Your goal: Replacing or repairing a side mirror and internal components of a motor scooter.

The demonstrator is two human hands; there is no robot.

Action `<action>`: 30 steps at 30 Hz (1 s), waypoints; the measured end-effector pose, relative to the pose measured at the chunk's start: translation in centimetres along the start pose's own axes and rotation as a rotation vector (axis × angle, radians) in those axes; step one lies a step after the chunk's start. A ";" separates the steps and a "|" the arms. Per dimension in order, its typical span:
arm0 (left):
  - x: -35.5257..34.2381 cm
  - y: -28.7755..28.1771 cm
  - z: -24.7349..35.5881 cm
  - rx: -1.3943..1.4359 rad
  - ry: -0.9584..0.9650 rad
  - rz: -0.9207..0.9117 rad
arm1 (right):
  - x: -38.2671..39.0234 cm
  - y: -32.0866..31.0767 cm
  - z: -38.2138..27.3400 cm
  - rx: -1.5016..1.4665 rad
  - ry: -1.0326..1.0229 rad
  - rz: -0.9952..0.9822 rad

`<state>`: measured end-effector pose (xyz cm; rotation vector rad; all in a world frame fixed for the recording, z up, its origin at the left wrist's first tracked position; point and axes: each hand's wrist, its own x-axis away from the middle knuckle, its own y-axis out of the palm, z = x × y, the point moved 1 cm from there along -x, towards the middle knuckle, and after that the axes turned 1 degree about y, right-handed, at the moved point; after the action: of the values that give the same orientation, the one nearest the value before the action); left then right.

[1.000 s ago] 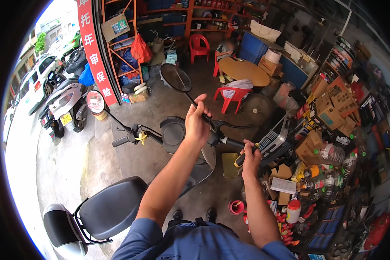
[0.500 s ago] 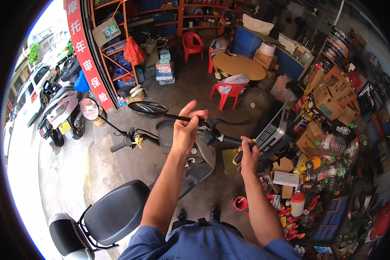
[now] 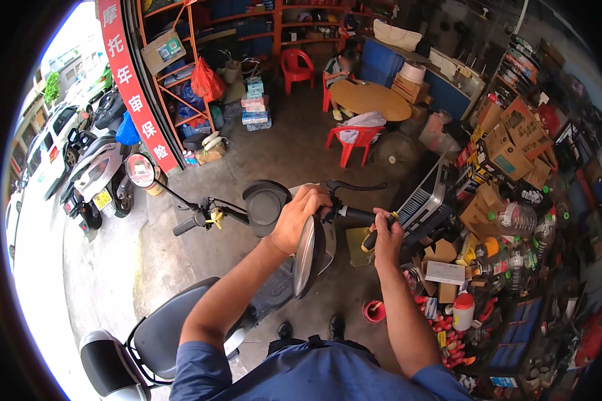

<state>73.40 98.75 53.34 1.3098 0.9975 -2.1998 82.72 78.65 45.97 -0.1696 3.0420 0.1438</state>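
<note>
My left hand (image 3: pixel 304 210) is closed round the stem of a scooter's rear-view mirror (image 3: pixel 306 258), beside the right side of the handlebar. The mirror head hangs on the near side of this hand, its face nearly edge-on. In my right hand (image 3: pixel 386 239) is a screwdriver (image 3: pixel 371 240) with a black and yellow handle, just beyond the end of the black handlebar grip (image 3: pixel 356 214). Its long thin shaft seems to point away to the far right. A brake lever (image 3: pixel 358 186) reaches out in front of the grip. The stem's lower end is hidden by my left fingers.
The scooter's seat (image 3: pixel 174 327) lies to my lower left; its other mirror (image 3: pixel 140 170) stands at the left. Boxes (image 3: pixel 505 154), bottles (image 3: pixel 518 217) and a red tub (image 3: pixel 373 311) crowd the right. Farther off, a person (image 3: pixel 339 70) sits by a round table (image 3: pixel 370 100).
The mirror has swung from the far left round to the near side of my left hand, which has turned over and closed on the stem. My right hand keeps the screwdriver almost in place.
</note>
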 end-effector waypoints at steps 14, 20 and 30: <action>-5.7 3.3 -2.7 0.628 -0.869 0.021 | 0.0 0.2 0.6 -0.034 -0.019 0.018; -3.3 2.2 -4.2 1.238 -0.949 0.512 | 0.0 0.4 0.0 -0.055 -0.018 0.011; 2.2 3.8 -1.5 0.688 -0.583 0.719 | 0.2 0.4 -0.3 -0.037 0.002 0.003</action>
<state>75.67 97.34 49.53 0.9209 -0.4340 -2.1390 82.41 78.97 46.26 -0.1675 3.0433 0.2008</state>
